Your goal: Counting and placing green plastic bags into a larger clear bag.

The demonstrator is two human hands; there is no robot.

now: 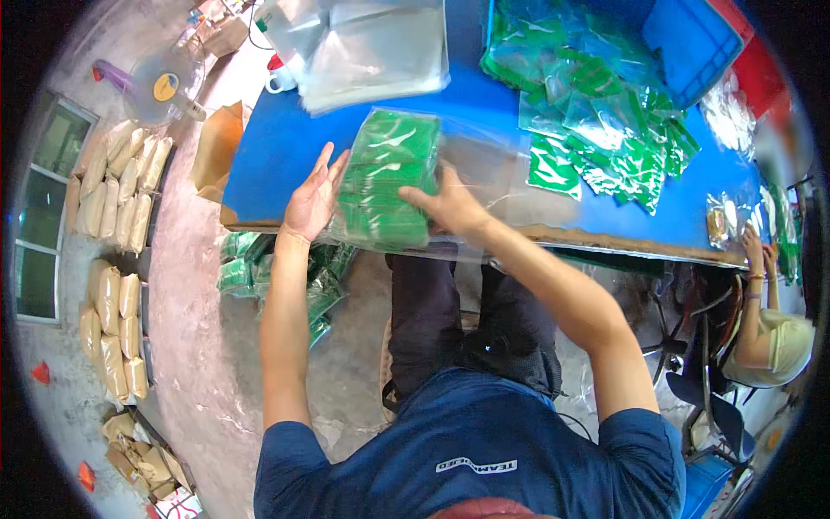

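Note:
A thick stack of green packets (391,164) sits inside a clear plastic bag at the table's near edge. The bag's loose, see-through end (493,177) spreads to the right over the tabletop. My left hand (315,197) is against the stack's left side, its fingers stretched up and apart. From the right, my right hand (451,203) grips the stack, thumb over its face and fingers along its right side, partly hidden and slightly blurred. Farther right lies a loose pile of flat green packets (618,147) in shiny clear film.
Large clear bags (376,52) lie on the blue table (268,164) at the far side. A blue crate (692,52) stands tipped behind the green pile. Filled green bags (316,290) rest on the floor below. Another person (769,346) sits at the right.

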